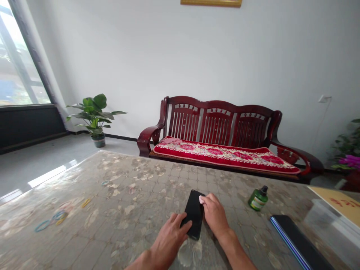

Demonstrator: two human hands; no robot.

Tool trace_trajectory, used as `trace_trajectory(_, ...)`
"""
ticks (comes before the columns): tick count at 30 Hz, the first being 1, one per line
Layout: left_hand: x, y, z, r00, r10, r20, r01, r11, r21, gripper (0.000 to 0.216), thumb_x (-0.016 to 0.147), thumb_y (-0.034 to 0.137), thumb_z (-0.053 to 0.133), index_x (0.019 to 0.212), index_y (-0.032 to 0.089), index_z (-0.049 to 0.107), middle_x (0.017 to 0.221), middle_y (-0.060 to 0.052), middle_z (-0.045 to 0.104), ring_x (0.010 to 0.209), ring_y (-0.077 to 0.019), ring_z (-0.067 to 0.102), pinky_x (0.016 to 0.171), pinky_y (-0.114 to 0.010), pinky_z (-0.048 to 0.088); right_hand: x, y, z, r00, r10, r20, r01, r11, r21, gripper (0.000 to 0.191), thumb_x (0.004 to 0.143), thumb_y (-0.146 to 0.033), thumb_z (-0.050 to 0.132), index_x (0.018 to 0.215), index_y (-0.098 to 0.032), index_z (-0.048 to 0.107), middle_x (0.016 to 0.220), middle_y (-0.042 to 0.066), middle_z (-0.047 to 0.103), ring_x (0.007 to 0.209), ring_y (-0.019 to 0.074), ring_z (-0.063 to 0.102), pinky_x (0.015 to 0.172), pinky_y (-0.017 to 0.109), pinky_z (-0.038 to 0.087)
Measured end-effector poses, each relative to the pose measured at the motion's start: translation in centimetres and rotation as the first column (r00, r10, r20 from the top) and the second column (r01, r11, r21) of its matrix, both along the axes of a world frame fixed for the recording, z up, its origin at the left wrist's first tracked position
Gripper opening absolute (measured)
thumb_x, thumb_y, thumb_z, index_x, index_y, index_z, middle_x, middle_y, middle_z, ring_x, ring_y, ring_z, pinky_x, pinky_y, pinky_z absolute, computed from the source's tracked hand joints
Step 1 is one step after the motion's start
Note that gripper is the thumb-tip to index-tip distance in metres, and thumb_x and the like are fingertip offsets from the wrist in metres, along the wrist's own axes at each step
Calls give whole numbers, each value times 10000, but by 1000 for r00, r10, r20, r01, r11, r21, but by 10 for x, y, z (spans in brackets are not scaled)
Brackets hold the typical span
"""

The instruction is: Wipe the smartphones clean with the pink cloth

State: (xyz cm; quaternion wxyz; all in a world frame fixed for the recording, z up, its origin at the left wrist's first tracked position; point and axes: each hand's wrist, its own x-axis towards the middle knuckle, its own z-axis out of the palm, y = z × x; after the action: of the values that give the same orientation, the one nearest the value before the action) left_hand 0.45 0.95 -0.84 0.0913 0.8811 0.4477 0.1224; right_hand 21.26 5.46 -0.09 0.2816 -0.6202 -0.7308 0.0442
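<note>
A black phone (193, 212) lies flat on the patterned table (118, 195), screen up. My left hand (170, 240) rests on its near left edge, fingers laid over it and holding it in place. My right hand (214, 213) pinches a small white wipe (201, 200) against the phone's upper right part. A small green bottle with a black cap (258, 198) stands to the right of my right hand, apart from it.
A dark flat tablet-like device (298, 242) lies at the table's right edge, beside a yellow box (341, 204). Coloured rubber bands (53, 219) are scattered at the left. Behind the table stand a red wooden bench (222, 142) and a potted plant (94, 118).
</note>
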Motion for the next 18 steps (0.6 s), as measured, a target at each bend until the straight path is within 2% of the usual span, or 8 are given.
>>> trace_trajectory(4, 2, 5, -9, 1000, -24, -13, 25, 997, 72, 348, 897, 159, 636, 1222, 283, 621, 1282, -47, 606, 1110, -253, 574, 983, -366, 476, -9, -20, 13, 990, 68, 121, -57, 994, -92, 334, 885, -47, 399, 841, -227, 676, 883, 46, 613, 849, 171, 597, 755, 240, 405)
trace_trajectory(8, 3, 6, -9, 997, -71, 4, 70, 994, 87, 252, 901, 188, 663, 1145, 249, 639, 1232, -44, 629, 1084, -246, 585, 961, -357, 486, -13, -33, 17, 975, 171, 141, -151, 979, -139, 329, 859, -24, 414, 832, -233, 667, 879, 31, 603, 852, 156, 599, 752, 222, 396)
trace_trajectory(11, 4, 5, -7, 997, -75, 8, 74, 992, 100, 234, 893, 201, 685, 1121, 233, 642, 1198, -52, 639, 1040, -246, 597, 926, -348, 502, -9, -20, 18, 973, 170, 159, -150, 980, -131, 360, 857, -11, 401, 873, -236, 682, 893, 30, 610, 879, 154, 598, 777, 215, 397)
trace_trajectory(15, 4, 6, -9, 996, -88, 16, 85, 988, 128, 238, 900, 221, 685, 1131, 228, 629, 1159, -49, 645, 1002, -241, 600, 887, -340, 511, -7, 15, 23, 966, 57, 251, -34, 995, -97, 358, 876, -26, 398, 888, -224, 696, 904, 45, 619, 898, 167, 594, 775, 226, 390)
trace_trajectory(18, 3, 8, -13, 994, -107, 26, 103, 985, 137, 218, 902, 255, 693, 1109, 230, 628, 1143, -40, 642, 992, -231, 597, 875, -334, 503, -11, 24, 24, 959, 21, 283, 7, 995, -99, 330, 886, -49, 414, 867, -223, 693, 887, 40, 615, 859, 162, 592, 743, 229, 379)
